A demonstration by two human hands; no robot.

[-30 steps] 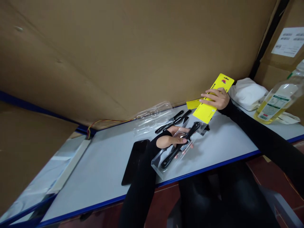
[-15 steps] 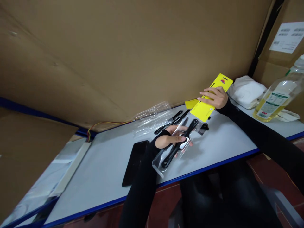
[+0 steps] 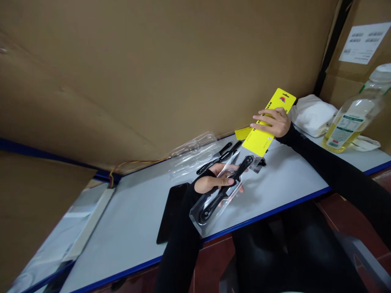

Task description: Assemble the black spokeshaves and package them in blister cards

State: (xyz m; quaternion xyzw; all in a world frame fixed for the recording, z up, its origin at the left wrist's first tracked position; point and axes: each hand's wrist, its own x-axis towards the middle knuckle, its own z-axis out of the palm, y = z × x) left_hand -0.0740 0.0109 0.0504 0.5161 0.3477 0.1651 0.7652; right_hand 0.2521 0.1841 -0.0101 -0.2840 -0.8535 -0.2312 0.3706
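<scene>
My left hand [image 3: 218,181] is closed around a clear plastic blister pack [image 3: 198,221], its thumb pressing on top. In the pack lies a black two-handled spokeshave [image 3: 212,205], tilted up to the right. My right hand [image 3: 276,122] grips a yellow printed backing card [image 3: 259,142], with fingers laid across its face. The card's lower edge meets the upper end of the pack; whether it sits inside the pack I cannot tell. Behind my left hand, more black spokeshaves [image 3: 227,154] lie on the table beside an empty clear blister [image 3: 194,154].
A black phone-like slab [image 3: 171,211] lies left of my left forearm on the white table [image 3: 122,228]. Another yellow card [image 3: 242,133] rests near the cardboard wall [image 3: 152,81]. To the right stand a bottle of yellow liquid [image 3: 345,126] and a white cloth bundle [image 3: 313,116].
The blister pack has slid slightly down and left relative to the card, with the spokeshave inside. Both hands keep their hold. The whole view has shifted a little.
</scene>
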